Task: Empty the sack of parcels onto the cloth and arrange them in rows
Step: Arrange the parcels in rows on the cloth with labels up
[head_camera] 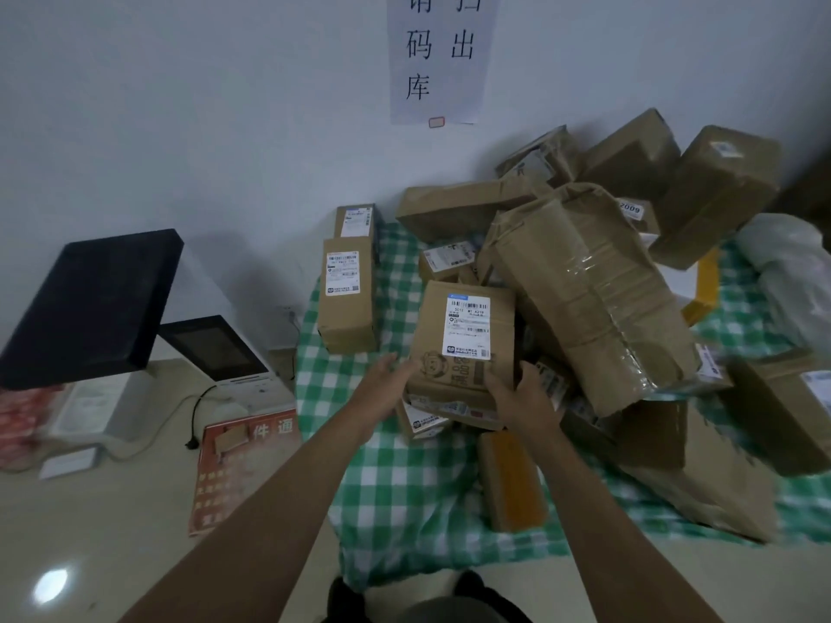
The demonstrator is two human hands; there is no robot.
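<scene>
A green-and-white checked cloth (395, 483) lies on the floor against the wall. A heap of brown cardboard parcels (593, 281) covers its right half. Two labelled boxes (348, 294) stand in a line at the cloth's far left edge. In the middle sits a brown box with a white shipping label (465, 339). My left hand (386, 379) touches its left lower side with straight fingers. My right hand (521, 397) grips its right lower corner, thumb on top. The sack is not in view.
A black screen (90, 303) and a white device with a small display (216, 353) stand on the floor at left, with a black cable (195, 415). A red printed sheet (243, 465) lies beside the cloth. A paper sign (438, 56) hangs on the wall.
</scene>
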